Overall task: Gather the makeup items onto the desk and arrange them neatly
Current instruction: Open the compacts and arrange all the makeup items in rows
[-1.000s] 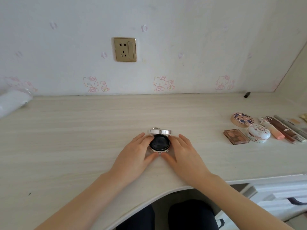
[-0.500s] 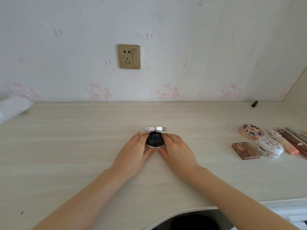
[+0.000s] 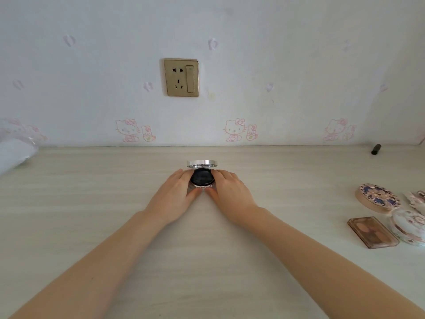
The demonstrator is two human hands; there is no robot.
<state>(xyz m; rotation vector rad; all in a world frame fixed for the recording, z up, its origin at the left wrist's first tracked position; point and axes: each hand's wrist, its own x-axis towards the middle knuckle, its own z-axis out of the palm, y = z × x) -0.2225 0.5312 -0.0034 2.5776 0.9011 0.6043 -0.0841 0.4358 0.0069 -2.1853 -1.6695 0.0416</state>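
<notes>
Left grip [image 3: 174,195] and right grip [image 3: 231,194] are clasped round the open compact [image 3: 202,178] at 9 and 3 o'clock; even pressure is advised lest its lid [image 3: 202,162] be tipped

Open compact [image 3: 202,178] sits mid-worktop [image 3: 92,203], its lid standing at the far side. The left hand [image 3: 173,199] grips its left flank and the right hand [image 3: 230,194] its right. The socket [image 3: 181,77] is on the wall behind, higher and a touch left. Far left by the wall there's a bundle [image 3: 13,153], possibly a plastic bag. Off right, well apart, the round case [image 3: 377,199] lies behind the flat palette [image 3: 372,231], with a lidded pot [image 3: 409,229] just beside the palette's right. Back right, a small tube [image 3: 376,149] lies near the wall.
</notes>
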